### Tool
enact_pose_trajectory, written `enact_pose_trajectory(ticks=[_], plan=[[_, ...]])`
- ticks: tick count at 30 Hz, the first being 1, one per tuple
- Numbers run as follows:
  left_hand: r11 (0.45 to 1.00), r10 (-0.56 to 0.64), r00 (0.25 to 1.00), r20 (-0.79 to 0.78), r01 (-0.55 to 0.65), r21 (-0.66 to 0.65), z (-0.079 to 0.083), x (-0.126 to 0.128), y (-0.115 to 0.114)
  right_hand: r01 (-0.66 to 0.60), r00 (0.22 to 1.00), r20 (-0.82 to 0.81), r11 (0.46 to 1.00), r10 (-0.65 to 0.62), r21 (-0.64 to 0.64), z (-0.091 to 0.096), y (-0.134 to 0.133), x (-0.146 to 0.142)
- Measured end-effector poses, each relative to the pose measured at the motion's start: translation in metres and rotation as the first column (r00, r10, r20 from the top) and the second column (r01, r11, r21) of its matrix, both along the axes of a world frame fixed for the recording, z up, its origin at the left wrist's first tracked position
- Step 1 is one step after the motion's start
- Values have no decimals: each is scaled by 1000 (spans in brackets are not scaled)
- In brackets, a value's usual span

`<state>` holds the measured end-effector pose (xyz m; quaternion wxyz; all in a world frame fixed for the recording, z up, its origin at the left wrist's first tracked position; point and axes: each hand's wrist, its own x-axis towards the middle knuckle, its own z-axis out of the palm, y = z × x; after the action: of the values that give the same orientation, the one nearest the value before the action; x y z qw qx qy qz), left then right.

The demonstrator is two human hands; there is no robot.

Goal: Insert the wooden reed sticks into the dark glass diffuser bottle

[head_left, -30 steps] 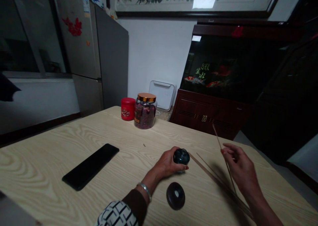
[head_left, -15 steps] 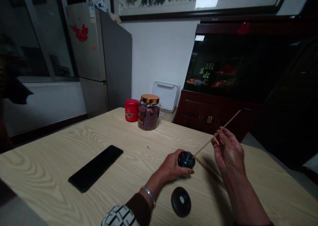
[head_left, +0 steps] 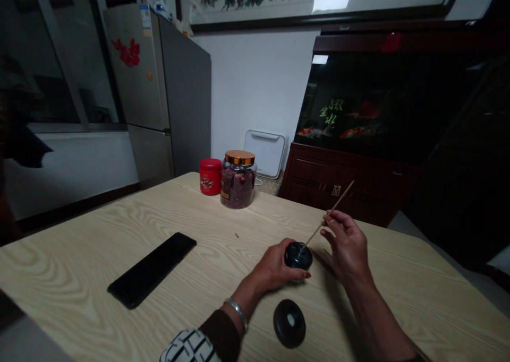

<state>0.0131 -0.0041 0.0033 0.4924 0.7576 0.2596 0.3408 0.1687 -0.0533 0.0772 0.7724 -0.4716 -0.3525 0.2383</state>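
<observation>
My left hand (head_left: pixel 274 269) is wrapped round a small dark round holder (head_left: pixel 298 256) that stands on the light wooden table (head_left: pixel 119 229). My right hand (head_left: pixel 347 245) pinches a thin wooden stick (head_left: pixel 330 212) that slants up to the right, with its lower tip resting on the top of the holder. A dark round lid with a pale centre (head_left: pixel 289 323) lies flat on the table, just in front of my left hand. More thin sticks (head_left: pixel 324 260) lie on the table partly hidden behind my right hand.
A black phone (head_left: pixel 153 269) lies on the table to the left. A red tin (head_left: pixel 211 176) and a glass jar with a copper lid (head_left: pixel 238 179) stand at the far edge. Beyond are a fridge (head_left: pixel 159 86) and a fish tank (head_left: pixel 366 107).
My right hand lifted one stick off the pile, swung it round and brought its lower tip down onto the holder. My left hand stayed on the holder throughout.
</observation>
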Motion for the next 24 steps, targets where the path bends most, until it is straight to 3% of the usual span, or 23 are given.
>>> enact_pose_trajectory(ticks=[6,9,12,14,17,19,24], plan=[[1000,3,1000,10,-3,-8,1,1,0,-76,957,259,976,128,-202,-8,-15,19],[1000,-7,1000,17,8,-19,0,2,0,-23,868,459,938,190,-346,-9,-27,51],[1000,-19,1000,20,19,-19,-3,2,2,181,605,725,829,330,-528,-21,-38,92],[999,-23,999,26,24,-24,-4,3,3,335,459,756,698,467,-634,-34,-44,114],[999,-25,999,37,26,-29,-5,3,3,488,355,716,534,601,-690,-50,-48,131],[999,-29,999,39,30,-34,-5,3,3,519,331,707,504,625,-690,-56,-48,134],[998,-34,999,36,36,-49,-1,3,1,526,310,704,502,639,-687,-59,-45,133]])
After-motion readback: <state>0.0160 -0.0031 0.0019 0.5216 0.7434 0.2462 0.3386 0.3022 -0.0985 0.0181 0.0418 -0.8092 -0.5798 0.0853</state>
